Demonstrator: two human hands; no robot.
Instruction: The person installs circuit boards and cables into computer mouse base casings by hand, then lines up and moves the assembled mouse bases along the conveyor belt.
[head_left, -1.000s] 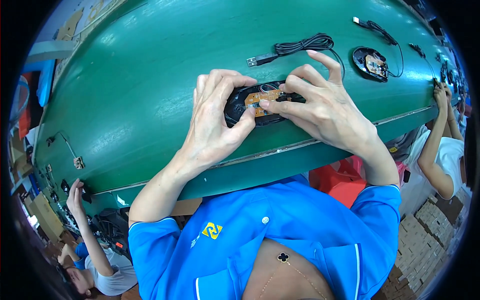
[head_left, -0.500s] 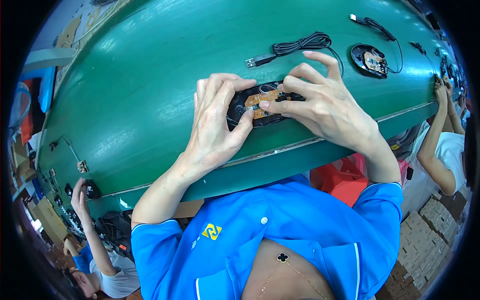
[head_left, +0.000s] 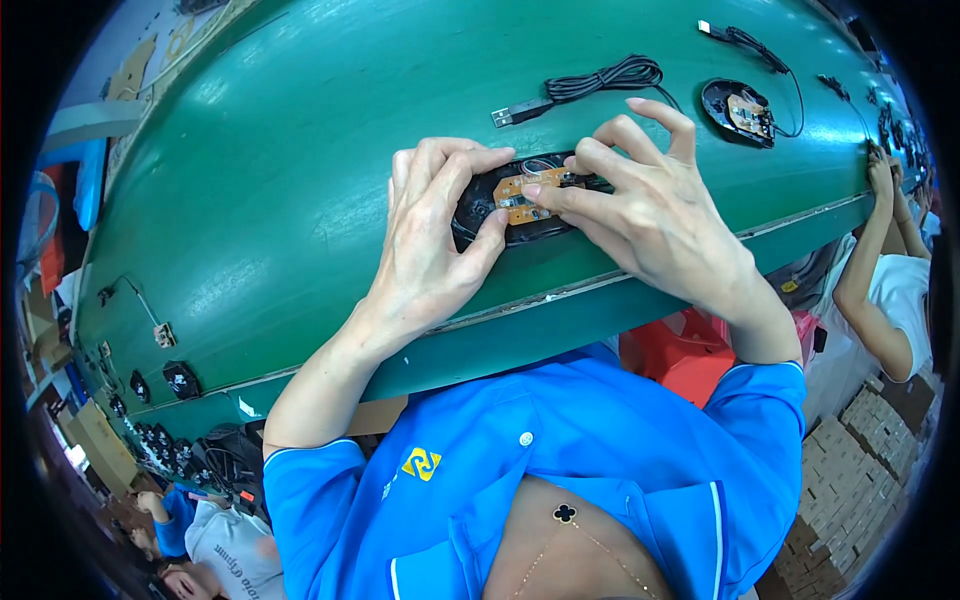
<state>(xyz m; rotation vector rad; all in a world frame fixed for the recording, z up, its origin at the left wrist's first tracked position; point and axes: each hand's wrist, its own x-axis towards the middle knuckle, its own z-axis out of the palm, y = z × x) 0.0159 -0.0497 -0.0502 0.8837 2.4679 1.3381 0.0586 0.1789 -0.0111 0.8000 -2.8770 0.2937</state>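
Left hand [head_left: 427,232] holds black shell [head_left: 477,198] (board [head_left: 512,187] inside).

L hand [head_left: 425,235], R hand [head_left: 655,205] (fingers bent)

- The surface [head_left: 300,220] is coloured green.
- The mouse shell [head_left: 477,197] is coloured black, its circuit board [head_left: 509,187] orange-brown.
- The coiled cable [head_left: 605,81] is sheathed in black.
- The shirt [head_left: 400,525] is coloured blue, trimmed white, marked with a yellow emblem [head_left: 422,464].

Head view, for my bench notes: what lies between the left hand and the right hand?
In the head view, an open black mouse shell holding an orange circuit board.
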